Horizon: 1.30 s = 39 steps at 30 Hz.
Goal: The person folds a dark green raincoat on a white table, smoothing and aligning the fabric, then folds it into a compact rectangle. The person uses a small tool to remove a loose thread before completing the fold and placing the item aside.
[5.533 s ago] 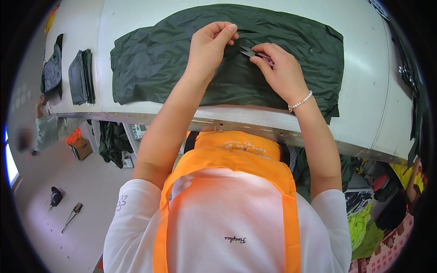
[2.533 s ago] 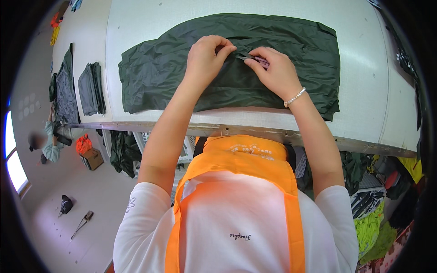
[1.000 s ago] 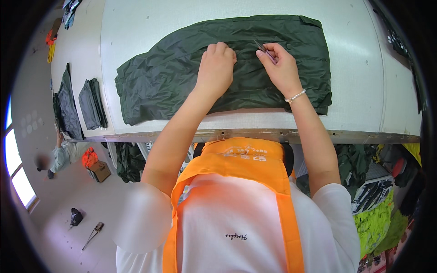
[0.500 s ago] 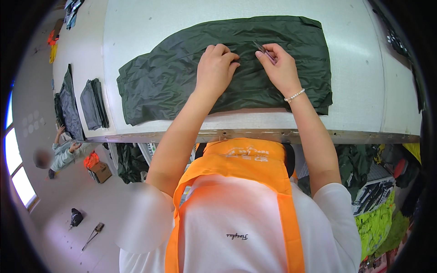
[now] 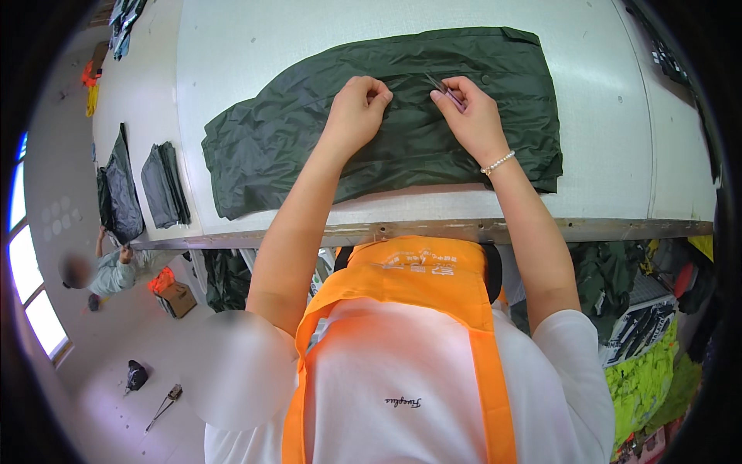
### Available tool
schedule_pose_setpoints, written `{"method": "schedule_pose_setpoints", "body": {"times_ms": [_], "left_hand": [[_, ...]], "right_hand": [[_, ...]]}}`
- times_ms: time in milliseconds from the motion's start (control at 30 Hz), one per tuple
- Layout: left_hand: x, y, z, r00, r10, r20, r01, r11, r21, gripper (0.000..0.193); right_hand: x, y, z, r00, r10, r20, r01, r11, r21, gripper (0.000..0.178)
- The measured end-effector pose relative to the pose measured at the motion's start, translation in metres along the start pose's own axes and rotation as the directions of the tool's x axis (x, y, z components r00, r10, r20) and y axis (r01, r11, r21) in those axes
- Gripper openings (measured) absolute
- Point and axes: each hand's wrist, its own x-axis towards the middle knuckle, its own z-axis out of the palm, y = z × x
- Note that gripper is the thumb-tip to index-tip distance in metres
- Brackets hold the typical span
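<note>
A dark green garment (image 5: 270, 147) of thin, slightly shiny cloth lies wrinkled and folded across the white table in front of me. Over its upper middle, my left hand (image 5: 359, 114) pinches thumb and fingertips together; whatever is between them is too small to make out. To its right, my right hand (image 5: 475, 116) is closed around small thread snips (image 5: 456, 100) with a pinkish-purple handle. Their dark pointed blades lean up and left over the cloth, towards the left hand. A snap button (image 5: 485, 79) shows on the garment just above the right hand.
The white table (image 5: 386, 207) ends in a worn edge close to my apron. Folded dark garments (image 5: 165, 185) lie at its left. Another person (image 5: 116, 271) is at the far left, near a cardboard box (image 5: 178, 299). Bright yellow-green cloth (image 5: 641, 394) is heaped below the table at right.
My left hand has drawn slightly left and its fingers have come together. The right hand keeps the snips, shifting only a little. The garment stays in place.
</note>
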Motion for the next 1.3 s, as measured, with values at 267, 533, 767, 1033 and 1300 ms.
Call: {"method": "schedule_pose_setpoints", "body": {"times_ms": [267,533,767,1033,1300], "left_hand": [[-0.014,-0.003,0.010,0.966,0.255,-0.038,-0.216,0.880,0.424,0.036],[-0.071,-0.118,-0.075,0.841,0.218,-0.495,0.115,0.823,0.557,0.043],[-0.217,-0.251,-0.101,0.196,-0.573,-0.796,0.658,0.679,-0.326,0.066],[-0.166,-0.193,-0.066,0.554,-0.831,-0.050,0.050,0.094,-0.994,0.062],[-0.118,-0.270,-0.104,0.471,-0.818,-0.330,0.084,0.414,-0.907,0.042]], "right_hand": [[0.002,0.003,-0.002,0.998,-0.041,-0.048,0.041,0.999,-0.013,0.028],[0.037,0.066,-0.153,0.871,-0.074,-0.485,-0.142,0.909,-0.393,0.036],[0.020,0.133,-0.250,0.822,-0.010,-0.569,-0.496,0.480,-0.724,0.042],[0.023,0.036,-0.090,0.890,-0.430,0.149,0.422,0.658,-0.624,0.063],[-0.036,-0.020,-0.009,0.918,-0.281,0.280,0.360,0.293,-0.886,0.058]]}}
